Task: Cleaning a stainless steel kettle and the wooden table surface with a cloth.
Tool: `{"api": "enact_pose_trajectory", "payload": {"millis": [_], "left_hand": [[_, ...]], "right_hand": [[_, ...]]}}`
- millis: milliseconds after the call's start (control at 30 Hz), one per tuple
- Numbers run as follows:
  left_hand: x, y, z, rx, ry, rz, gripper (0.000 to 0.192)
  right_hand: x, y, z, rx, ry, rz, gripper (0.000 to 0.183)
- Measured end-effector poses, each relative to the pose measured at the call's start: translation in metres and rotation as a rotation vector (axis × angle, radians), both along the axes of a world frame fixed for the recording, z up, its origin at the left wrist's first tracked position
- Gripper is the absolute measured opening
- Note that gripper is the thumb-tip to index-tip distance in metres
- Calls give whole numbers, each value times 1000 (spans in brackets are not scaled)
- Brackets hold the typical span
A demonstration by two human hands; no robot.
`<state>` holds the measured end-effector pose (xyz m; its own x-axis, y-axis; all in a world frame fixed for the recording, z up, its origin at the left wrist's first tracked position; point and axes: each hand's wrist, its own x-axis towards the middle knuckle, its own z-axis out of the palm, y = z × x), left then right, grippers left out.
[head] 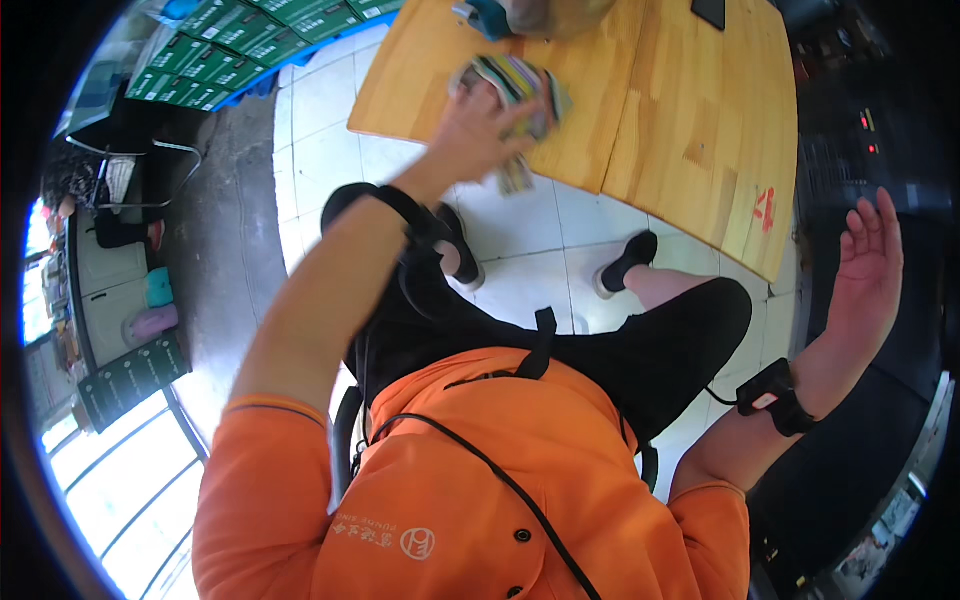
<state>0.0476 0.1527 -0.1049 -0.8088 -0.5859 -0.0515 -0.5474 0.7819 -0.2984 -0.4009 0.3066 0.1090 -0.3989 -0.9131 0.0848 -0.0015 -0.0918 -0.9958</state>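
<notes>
My left hand (pixel 476 139) is over the near left part of a wooden table (pixel 697 112), blurred by motion. It holds a bunched, multicoloured striped cloth (pixel 510 75), and a loose end hangs past the table's near edge. Beyond the cloth lie a small teal object (pixel 491 19) and a greyish-brown bundle (pixel 559 15), too blurred to tell exactly. My right hand (pixel 870 262) is raised off to the right, beside the table's right side, palm showing and touching nothing. Both forearms wear black straps; the right one carries a small box-shaped device (pixel 772 397).
A flat black object (pixel 709 11) lies at the table's far side. Stacked green boxes (pixel 232 45) stand at the far left, near a metal-framed chair (pixel 176 172) and a person's red shoe (pixel 156 235). Dark equipment with red lights (pixel 866 120) is on the right. A cable (pixel 495 465) crosses my shirt.
</notes>
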Motion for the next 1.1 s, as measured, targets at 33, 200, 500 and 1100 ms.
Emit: {"api": "enact_pose_trajectory", "payload": {"millis": [33, 200, 500, 1100], "left_hand": [[18, -15, -2, -29, -11, 48, 48], [121, -75, -41, -42, 394, 569, 46], [21, 11, -26, 52, 350, 578, 65], [0, 27, -48, -139, 385, 623, 65]], "right_hand": [[3, 2, 2, 18, 8, -7, 51], [8, 0, -8, 18, -10, 44, 48], [16, -4, -24, 15, -72, 31, 44], [-2, 39, -18, 7, -66, -100, 41]]}}
